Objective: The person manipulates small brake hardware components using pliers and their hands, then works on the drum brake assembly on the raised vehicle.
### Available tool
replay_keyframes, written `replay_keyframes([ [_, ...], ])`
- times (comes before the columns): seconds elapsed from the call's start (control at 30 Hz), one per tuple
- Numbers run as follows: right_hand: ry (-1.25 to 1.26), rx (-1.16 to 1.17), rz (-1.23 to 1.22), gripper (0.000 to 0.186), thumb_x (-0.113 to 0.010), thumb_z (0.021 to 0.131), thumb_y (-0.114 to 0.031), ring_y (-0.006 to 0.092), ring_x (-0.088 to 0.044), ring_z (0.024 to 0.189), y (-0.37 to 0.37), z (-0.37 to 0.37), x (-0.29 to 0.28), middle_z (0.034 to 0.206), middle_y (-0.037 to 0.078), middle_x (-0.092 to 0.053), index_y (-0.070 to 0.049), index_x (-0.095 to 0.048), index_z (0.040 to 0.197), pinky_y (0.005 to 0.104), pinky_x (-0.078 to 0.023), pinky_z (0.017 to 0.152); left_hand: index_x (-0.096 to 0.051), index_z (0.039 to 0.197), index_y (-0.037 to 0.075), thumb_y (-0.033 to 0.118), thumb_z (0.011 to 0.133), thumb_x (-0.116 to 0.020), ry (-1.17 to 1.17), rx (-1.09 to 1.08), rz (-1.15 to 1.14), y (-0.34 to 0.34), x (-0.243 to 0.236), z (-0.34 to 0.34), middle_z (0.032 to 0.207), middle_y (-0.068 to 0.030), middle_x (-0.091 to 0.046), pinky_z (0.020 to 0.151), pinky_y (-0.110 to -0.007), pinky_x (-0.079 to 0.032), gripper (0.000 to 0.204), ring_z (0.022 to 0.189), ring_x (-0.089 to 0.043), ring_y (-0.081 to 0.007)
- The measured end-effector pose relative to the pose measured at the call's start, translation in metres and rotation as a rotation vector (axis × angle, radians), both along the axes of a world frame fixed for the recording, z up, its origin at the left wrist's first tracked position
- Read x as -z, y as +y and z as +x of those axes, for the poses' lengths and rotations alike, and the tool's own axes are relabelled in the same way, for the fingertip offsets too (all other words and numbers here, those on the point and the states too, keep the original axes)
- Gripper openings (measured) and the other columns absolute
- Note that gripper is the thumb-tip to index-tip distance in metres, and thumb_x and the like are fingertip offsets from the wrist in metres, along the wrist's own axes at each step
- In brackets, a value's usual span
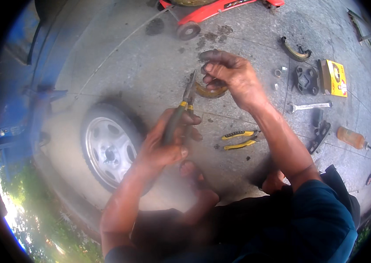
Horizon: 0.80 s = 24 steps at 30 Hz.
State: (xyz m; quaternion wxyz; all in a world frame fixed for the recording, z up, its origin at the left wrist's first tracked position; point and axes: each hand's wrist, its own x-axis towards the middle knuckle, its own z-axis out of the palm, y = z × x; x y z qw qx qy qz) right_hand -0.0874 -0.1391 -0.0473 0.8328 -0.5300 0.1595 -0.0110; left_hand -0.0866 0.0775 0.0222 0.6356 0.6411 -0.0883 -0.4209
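My left hand (168, 136) is closed around the handles of long-nosed pliers (188, 94) with dark grips and yellow bands, their jaws pointing up and away from me. To the right of the jaw tips, my right hand (233, 76) is raised, with its index finger and thumb brought close together and the other fingers curled. Whatever lies between those blackened fingertips, if anything, is too small to make out. Partly hidden behind the right hand is a curved, brownish brake shoe (209, 92); contact with the fingers cannot be told.
A wheel (108, 151) lies at left. Yellow-handled pliers (240, 140) rest on the concrete. Rightward are another brake shoe (297, 51), a black plate (306, 81), a yellow box (335, 79), a wrench (310, 106) and a bottle (351, 137). A red floor jack (214, 14) stands far ahead.
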Motion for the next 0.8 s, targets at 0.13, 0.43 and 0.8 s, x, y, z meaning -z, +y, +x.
replay_keyframes([
  [0.13,-0.008,0.076,-0.010,0.027,-0.068,0.084,-0.015,0.0133,-0.062,0.071,0.002,0.001,-0.001,0.086,0.007,-0.065,0.003,-0.063,0.103,0.0247,-0.052,0.062,-0.041,0.121,-0.007,0.030,0.064,-0.075,0.069,-0.002,-0.029,-0.002,-0.002,0.005,0.114,-0.0245,-0.053,0.063,-0.038,-0.050,0.077,0.086,-0.060,-0.0283],
  [0.43,-0.044,0.142,-0.031,0.025,-0.066,0.086,-0.013,0.0138,-0.063,0.074,0.005,0.000,-0.006,0.086,0.009,-0.066,0.004,-0.064,0.104,0.0253,-0.053,0.066,-0.045,0.113,-0.008,0.031,0.068,-0.072,0.036,-0.119,-0.036,-0.014,-0.002,-0.003,0.102,-0.0225,-0.056,0.060,-0.037,-0.049,0.065,0.076,-0.059,-0.0264],
  [0.8,-0.088,0.192,-0.095,0.020,-0.063,0.086,-0.008,0.0125,-0.063,0.073,0.008,-0.002,-0.013,0.083,0.009,-0.066,0.005,-0.064,0.101,0.0256,-0.054,0.066,-0.046,0.111,-0.008,0.029,0.065,-0.070,0.069,-0.105,-0.105,-0.012,0.001,-0.002,0.090,-0.0183,-0.056,0.057,-0.035,-0.046,0.064,0.067,-0.055,-0.0239],
])
